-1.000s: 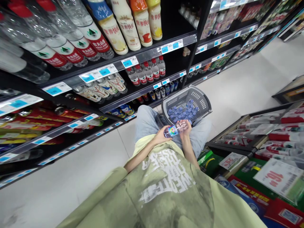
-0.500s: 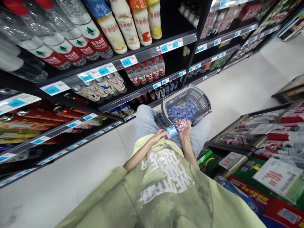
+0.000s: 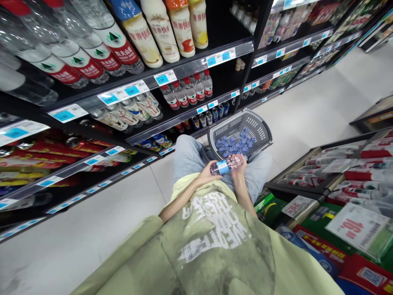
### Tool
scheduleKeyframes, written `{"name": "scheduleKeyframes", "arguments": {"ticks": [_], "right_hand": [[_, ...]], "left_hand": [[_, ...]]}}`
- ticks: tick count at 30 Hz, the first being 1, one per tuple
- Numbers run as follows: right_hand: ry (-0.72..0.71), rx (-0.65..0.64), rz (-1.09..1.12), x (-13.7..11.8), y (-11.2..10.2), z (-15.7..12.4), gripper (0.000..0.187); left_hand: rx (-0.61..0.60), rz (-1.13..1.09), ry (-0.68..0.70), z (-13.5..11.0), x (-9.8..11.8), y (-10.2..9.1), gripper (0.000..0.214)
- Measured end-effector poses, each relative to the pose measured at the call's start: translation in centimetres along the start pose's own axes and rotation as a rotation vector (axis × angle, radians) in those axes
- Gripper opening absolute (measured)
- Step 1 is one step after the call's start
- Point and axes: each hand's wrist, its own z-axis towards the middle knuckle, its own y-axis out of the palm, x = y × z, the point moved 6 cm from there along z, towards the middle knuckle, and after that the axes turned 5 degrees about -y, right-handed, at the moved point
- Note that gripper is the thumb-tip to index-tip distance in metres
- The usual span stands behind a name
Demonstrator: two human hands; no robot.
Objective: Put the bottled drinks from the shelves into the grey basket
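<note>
Between my two hands lies a clear plastic bottle with a blue label, held nearly level over my lap. My left hand has its fingers around the end on the left. At the other end, my right hand grips the bottle. Just beyond it, a grey shopping basket stands on the floor by my knees. Several blue-capped bottles stand packed inside the basket.
To the left run black shelves with water bottles, milk drink bottles and cans. Stacked drink packs and a price sign are close on my right. Pale floor stretches ahead between the rows.
The bottle has turned slightly in my hands, and its label shows at a different angle. My left hand has shifted its grip around the bottle's end. The basket looks unchanged.
</note>
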Motion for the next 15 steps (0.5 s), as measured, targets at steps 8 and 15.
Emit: {"name": "scheduleKeyframes", "arguments": {"ticks": [8,15], "right_hand": [[0.029,0.038,-0.011,-0.3,0.5,-0.6,0.026],[0.039,-0.007,0.019,-0.7,1.5,-1.6,0.027]], "left_hand": [[0.028,0.195,-0.009,0.0,0.2,-0.7,0.075],[-0.053,0.068,-0.112,0.1,-0.5,-0.9,0.048]]}}
